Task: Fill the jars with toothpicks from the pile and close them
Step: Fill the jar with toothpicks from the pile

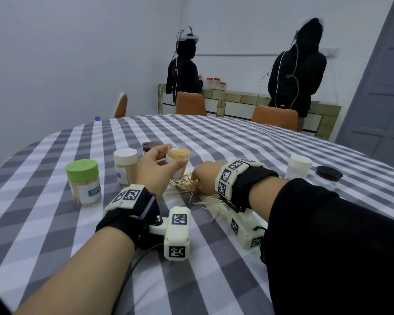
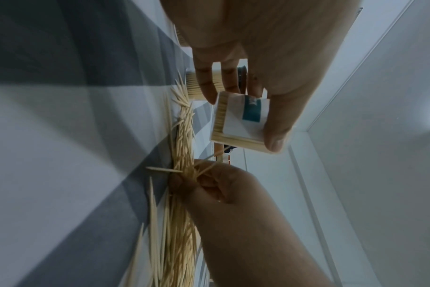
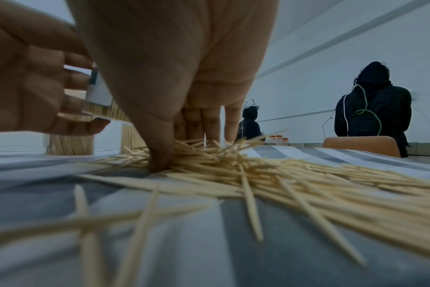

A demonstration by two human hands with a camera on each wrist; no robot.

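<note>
My left hand (image 1: 156, 169) gripped the open jar (image 1: 177, 163) at 12 o'clock of the toothpick pile (image 1: 191, 187). My right hand (image 1: 204, 176) was pinching toothpicks off the tabletop (image 1: 237, 142).

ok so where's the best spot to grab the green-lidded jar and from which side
Grip the green-lidded jar around its clear wall below the lid, thumb and fingers on opposite sides. It stands upright and closed, so a side-on wrap suits the round body. Probably come from its left or near side: the cream-lidded jar stands close on its right.
</note>
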